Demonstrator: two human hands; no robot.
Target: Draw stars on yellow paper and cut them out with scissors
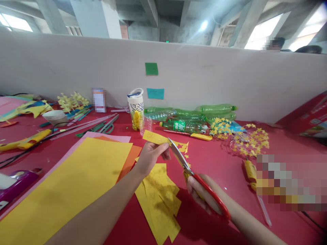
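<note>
My left hand (pixel 153 153) pinches a strip of yellow paper (pixel 153 137) between thumb and fingers, above the red table. My right hand (pixel 199 192) is closed round a pair of red-handled scissors (pixel 212 199). Their blades point up and left and meet the strip near its right end, just beside my left thumb. Behind the blades lies a yellow paper scrap (pixel 183 146) with star-shaped cut-outs and a few small stars. Below my hands, several yellow paper pieces (pixel 158 200) with faint drawn lines lie in an overlapping pile.
Large yellow sheets (pixel 97 170) lie left, over pink and orange ones. Green plastic bottles (pixel 189 126) and a white tumbler (pixel 135 105) stand or lie along the partition. Star bunches (pixel 251 139) and a yellow glue gun (pixel 250 172) are right; another glue gun (pixel 35 139) is left.
</note>
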